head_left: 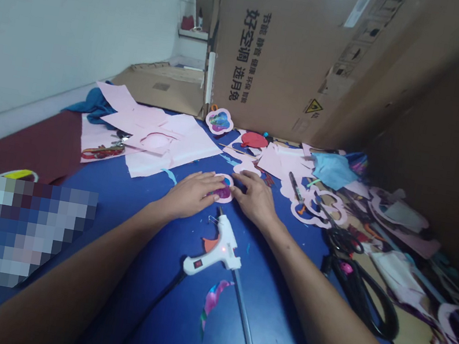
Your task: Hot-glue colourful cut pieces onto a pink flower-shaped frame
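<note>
A small pink-edged paper flower [223, 189] with a shiny purple and blue middle lies on the blue tabletop. My left hand [193, 194] rests over its left side, fingers stretched out and lying flat. At its right edge, my right hand [256, 199] touches the flower with thumb and forefinger apart. The fingers hide part of the flower. Just below the hands lies a white hot glue gun [217, 246] with an orange trigger, its nozzle pointing at the flower and a glue stick [245, 327] in its back. Beside that stick is a shiny pink and green scrap [213, 301].
Pink paper sheets [183, 135] lie at the back left, near a finished-looking flower [219, 121]. Flower-shaped paper frames [316, 207], a marker [296, 187] and black-handled scissors [367, 295] crowd the right. A large cardboard box [294, 48] stands behind. A blurred-out object [43, 235] lies left.
</note>
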Demonstrator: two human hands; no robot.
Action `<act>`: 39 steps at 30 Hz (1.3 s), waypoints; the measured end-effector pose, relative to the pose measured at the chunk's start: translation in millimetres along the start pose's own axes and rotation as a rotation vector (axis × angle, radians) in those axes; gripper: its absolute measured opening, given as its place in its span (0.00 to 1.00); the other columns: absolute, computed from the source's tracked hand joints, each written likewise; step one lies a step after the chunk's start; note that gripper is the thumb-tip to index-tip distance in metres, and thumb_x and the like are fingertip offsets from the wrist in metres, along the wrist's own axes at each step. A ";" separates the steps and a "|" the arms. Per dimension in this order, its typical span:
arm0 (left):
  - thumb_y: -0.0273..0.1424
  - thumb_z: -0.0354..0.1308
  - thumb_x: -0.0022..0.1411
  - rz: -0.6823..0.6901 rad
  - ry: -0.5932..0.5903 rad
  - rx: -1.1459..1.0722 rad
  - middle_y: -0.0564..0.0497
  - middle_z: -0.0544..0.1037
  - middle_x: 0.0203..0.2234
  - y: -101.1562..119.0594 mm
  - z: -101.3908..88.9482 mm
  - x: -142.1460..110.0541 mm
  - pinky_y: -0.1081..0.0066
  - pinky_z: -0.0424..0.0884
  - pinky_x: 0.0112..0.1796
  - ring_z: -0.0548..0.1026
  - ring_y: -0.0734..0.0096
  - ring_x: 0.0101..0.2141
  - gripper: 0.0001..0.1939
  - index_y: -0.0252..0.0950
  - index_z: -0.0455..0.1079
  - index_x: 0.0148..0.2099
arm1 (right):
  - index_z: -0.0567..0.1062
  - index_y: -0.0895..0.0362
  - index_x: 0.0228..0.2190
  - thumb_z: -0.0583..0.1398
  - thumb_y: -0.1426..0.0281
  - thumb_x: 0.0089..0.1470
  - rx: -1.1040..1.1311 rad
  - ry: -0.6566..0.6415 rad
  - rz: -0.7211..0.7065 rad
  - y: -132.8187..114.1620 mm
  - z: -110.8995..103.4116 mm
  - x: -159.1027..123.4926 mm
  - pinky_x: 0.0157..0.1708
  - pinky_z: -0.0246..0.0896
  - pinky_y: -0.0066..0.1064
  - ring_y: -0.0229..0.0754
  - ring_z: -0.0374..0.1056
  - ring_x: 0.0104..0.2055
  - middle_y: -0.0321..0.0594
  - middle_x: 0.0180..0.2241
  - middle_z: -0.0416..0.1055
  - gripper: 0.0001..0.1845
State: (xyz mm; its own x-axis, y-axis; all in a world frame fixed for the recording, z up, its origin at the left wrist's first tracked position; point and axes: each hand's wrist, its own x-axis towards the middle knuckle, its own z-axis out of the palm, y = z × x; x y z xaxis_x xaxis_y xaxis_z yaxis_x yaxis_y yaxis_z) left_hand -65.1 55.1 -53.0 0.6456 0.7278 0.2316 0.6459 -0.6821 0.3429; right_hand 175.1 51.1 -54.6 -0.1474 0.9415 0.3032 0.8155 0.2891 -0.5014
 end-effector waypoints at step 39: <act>0.34 0.56 0.77 -0.028 -0.009 -0.035 0.48 0.69 0.75 -4.4 1.8 0.3 0.44 0.56 0.75 0.62 0.53 0.76 0.25 0.45 0.71 0.73 | 0.63 0.57 0.76 0.43 0.55 0.80 -0.223 -0.331 -0.418 5.3 -20.9 -18.9 0.76 0.51 0.60 0.56 0.53 0.80 0.52 0.78 0.55 0.35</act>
State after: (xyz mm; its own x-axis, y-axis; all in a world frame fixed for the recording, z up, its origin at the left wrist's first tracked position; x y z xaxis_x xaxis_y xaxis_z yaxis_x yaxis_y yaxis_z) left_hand -67.0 58.2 -56.1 0.6310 0.7458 0.2134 0.6493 -0.6584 0.3807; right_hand 194.0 31.2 -46.1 -0.6206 0.7694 0.1515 0.7433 0.6387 -0.1991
